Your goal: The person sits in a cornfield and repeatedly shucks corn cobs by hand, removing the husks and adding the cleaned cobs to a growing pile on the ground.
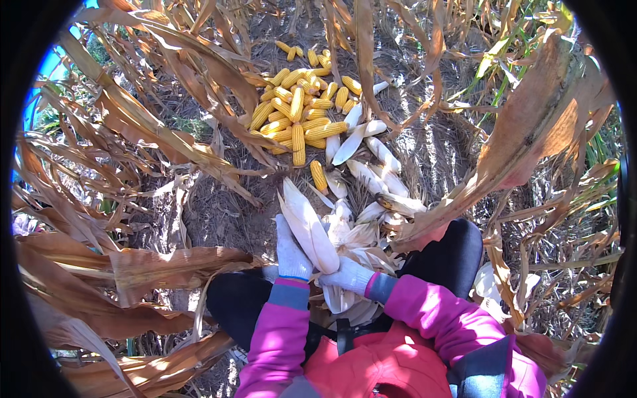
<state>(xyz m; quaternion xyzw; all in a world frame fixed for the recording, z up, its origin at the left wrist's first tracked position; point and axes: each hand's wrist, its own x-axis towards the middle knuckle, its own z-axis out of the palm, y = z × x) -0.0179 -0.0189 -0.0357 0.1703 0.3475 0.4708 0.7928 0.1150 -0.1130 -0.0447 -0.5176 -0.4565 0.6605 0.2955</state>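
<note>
A corn ear in its pale husk is held up in front of me, its dark silk tip pointing away and to the left. Both hands wear white gloves. My left hand lies along the left side of the ear, its fingers partly hidden behind the husk. Around the base of the ear, my right hand is closed. Past the ear lies a pile of husked yellow corn cobs, with a single yellow cob nearer to me.
Several unhusked ears lie right of the pile, reaching back toward my knees. Loose husks are heaped by my right hand. Tall dry corn stalks and leaves close in on the left, and a big brown leaf hangs at the right.
</note>
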